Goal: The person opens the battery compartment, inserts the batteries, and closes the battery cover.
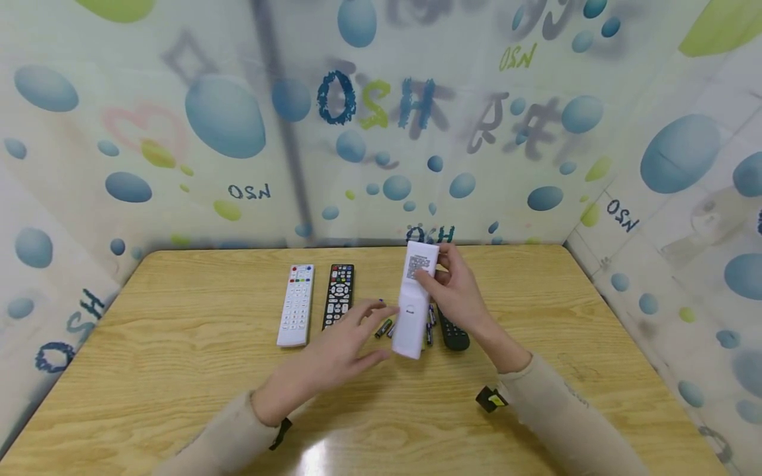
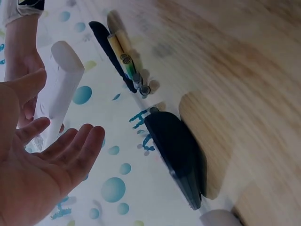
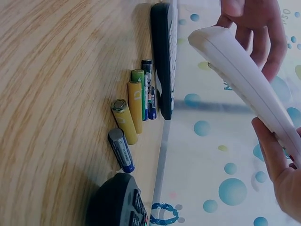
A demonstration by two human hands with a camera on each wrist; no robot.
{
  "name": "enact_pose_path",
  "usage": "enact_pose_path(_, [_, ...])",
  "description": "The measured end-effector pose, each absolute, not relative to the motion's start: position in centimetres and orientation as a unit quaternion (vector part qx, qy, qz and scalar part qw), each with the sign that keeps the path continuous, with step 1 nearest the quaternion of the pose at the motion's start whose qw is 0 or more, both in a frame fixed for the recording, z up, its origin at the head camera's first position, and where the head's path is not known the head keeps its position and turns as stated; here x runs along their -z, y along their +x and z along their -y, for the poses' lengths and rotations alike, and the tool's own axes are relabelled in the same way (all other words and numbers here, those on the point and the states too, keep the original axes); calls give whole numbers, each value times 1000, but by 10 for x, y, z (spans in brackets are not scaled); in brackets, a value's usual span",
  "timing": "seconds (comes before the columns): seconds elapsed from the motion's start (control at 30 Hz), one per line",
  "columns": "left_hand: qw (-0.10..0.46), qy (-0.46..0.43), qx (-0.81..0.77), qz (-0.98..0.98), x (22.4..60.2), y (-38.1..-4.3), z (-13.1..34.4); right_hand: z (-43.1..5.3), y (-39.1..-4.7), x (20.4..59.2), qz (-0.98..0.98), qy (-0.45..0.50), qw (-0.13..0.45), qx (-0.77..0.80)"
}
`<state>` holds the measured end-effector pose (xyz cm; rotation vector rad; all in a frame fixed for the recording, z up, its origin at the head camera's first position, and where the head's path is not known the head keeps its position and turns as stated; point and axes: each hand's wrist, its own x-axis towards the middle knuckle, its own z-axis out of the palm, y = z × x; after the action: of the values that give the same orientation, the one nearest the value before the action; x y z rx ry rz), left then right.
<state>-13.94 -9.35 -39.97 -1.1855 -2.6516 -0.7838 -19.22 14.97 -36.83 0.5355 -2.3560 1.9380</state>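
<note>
Between thumb and fingers, my right hand (image 1: 461,294) holds a white remote control (image 1: 411,334) above the table. Its back faces the head camera, with a printed label near the upper end. My left hand (image 1: 333,350) is beside the remote's lower end, fingers spread and holding nothing; in the left wrist view its palm (image 2: 42,183) shows. Under the held remote lie several loose batteries (image 3: 123,120), some yellow, one green and others dark. A black remote (image 1: 455,337) lies close to the right of them, partly hidden by the right hand and white remote.
Left of the batteries, a second black remote (image 1: 339,291) lies buttons up, its lower end hidden by my left hand. Another white remote (image 1: 296,307) lies farther left. The wooden table (image 1: 196,330) ends at a patterned wall covering (image 1: 369,158).
</note>
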Motion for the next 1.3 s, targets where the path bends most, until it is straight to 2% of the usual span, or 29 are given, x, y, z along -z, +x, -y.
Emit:
enact_pose_path(0.47, [111, -399, 278, 867, 401, -139, 84, -145, -191, 369, 757, 182, 27, -627])
enact_pose_path(1.3, [122, -325, 295, 890, 398, -143, 67, -133, -188, 373, 752, 195, 34, -629])
